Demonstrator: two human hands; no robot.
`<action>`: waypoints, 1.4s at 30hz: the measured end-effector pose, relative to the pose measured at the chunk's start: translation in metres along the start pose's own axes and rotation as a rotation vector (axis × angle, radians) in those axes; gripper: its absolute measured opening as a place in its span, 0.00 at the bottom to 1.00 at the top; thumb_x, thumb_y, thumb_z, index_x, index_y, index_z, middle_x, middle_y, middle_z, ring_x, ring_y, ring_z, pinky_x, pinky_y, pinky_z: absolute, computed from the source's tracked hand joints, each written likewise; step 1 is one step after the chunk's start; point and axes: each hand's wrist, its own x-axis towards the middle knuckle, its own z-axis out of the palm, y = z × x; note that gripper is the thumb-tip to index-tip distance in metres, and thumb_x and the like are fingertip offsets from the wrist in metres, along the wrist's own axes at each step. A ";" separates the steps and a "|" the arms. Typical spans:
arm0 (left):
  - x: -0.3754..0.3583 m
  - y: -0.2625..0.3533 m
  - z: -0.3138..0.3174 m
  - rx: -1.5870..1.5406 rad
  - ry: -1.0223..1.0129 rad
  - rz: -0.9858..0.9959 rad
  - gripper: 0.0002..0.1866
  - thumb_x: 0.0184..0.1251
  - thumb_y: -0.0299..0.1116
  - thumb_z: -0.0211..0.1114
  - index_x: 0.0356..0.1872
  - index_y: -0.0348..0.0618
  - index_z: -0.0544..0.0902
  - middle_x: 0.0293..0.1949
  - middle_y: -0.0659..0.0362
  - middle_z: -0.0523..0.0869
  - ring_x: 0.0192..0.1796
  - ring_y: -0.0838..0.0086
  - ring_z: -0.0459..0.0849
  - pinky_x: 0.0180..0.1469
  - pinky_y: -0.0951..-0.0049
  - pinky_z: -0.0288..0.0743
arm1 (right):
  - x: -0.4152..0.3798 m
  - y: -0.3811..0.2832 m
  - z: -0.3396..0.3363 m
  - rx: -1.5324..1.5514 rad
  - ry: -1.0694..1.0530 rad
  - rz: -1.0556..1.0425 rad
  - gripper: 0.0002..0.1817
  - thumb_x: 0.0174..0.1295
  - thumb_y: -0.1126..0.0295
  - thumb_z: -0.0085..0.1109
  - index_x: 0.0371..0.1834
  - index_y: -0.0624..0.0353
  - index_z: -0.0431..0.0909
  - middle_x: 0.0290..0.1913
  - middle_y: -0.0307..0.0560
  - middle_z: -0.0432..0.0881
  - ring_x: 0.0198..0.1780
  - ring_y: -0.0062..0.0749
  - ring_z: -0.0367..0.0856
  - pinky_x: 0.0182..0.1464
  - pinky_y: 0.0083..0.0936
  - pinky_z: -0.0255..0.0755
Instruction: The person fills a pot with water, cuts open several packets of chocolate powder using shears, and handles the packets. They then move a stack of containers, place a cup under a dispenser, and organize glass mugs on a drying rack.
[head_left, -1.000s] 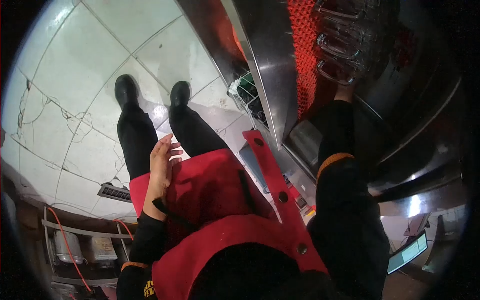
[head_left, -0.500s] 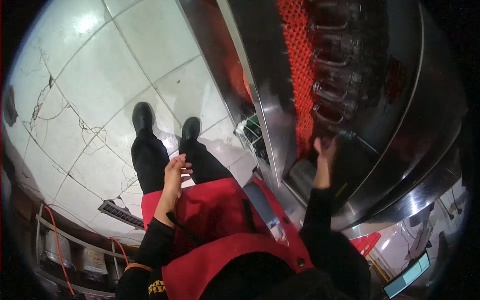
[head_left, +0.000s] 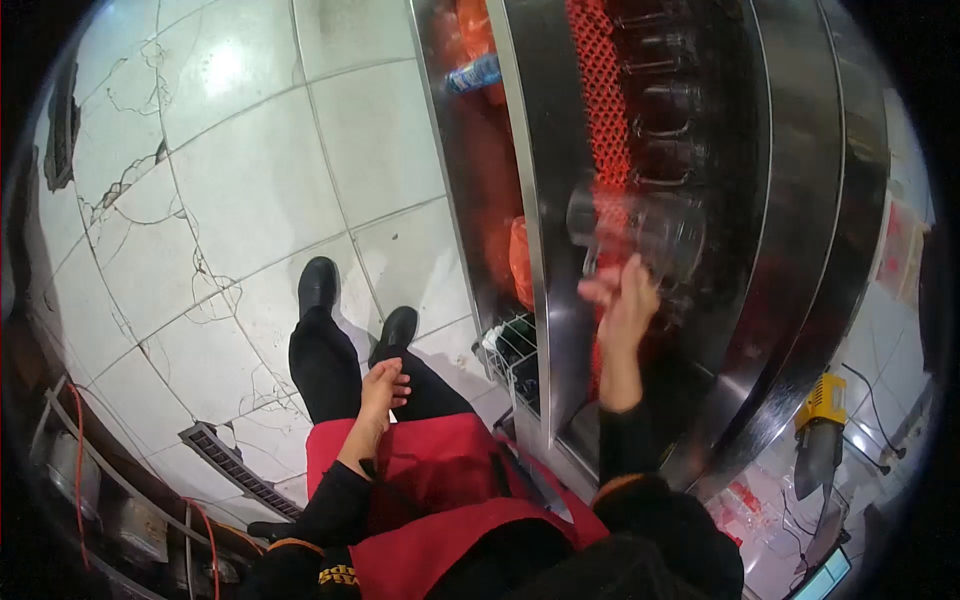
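Note:
A clear glass mug (head_left: 640, 225), blurred by motion, is at the fingers of my right hand (head_left: 625, 305), which grips it above the counter. Its handle cannot be made out. Beyond it stands a row of glass mugs (head_left: 665, 125) with their handles toward the red perforated mat (head_left: 600, 90). My left hand (head_left: 383, 390) hangs over my lap in front of the red apron (head_left: 430, 450), fingers loosely bent and a little apart, with nothing in it.
Below the steel counter edge (head_left: 520, 130) is a shelf with orange bags (head_left: 520, 260), a blue-labelled bottle (head_left: 474, 74) and a white wire rack (head_left: 515, 350). A floor drain (head_left: 240, 465) lies in the cracked tiles. A yellow tool (head_left: 824, 400) is at the right.
My right hand has moved forward along the counter, and a glass mug now shows at its fingers. The view has shifted; my left hand stays low and free.

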 end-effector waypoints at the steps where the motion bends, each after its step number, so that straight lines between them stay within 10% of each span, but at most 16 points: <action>1: 0.000 0.002 0.000 -0.001 0.004 -0.009 0.12 0.64 0.38 0.54 0.47 0.49 0.75 0.29 0.64 0.80 0.25 0.80 0.77 0.24 0.80 0.69 | 0.026 -0.005 0.016 0.033 -0.066 -0.044 0.16 0.62 0.59 0.52 0.26 0.61 0.69 0.19 0.44 0.74 0.18 0.34 0.78 0.18 0.22 0.73; 14: 0.003 0.019 0.012 -0.075 -0.019 0.020 0.15 0.65 0.40 0.52 0.48 0.47 0.73 0.31 0.61 0.80 0.27 0.79 0.78 0.27 0.79 0.72 | 0.217 -0.068 0.175 -0.047 -0.151 -0.247 0.19 0.61 0.57 0.53 0.25 0.66 0.69 0.23 0.51 0.77 0.17 0.40 0.80 0.11 0.24 0.72; 42: 0.000 0.026 -0.005 -0.055 -0.056 0.020 0.17 0.63 0.43 0.54 0.49 0.48 0.72 0.32 0.61 0.79 0.29 0.77 0.78 0.28 0.76 0.72 | 0.265 -0.084 0.209 0.039 -0.064 -0.170 0.20 0.60 0.54 0.53 0.29 0.64 0.65 0.24 0.49 0.74 0.21 0.46 0.81 0.12 0.31 0.73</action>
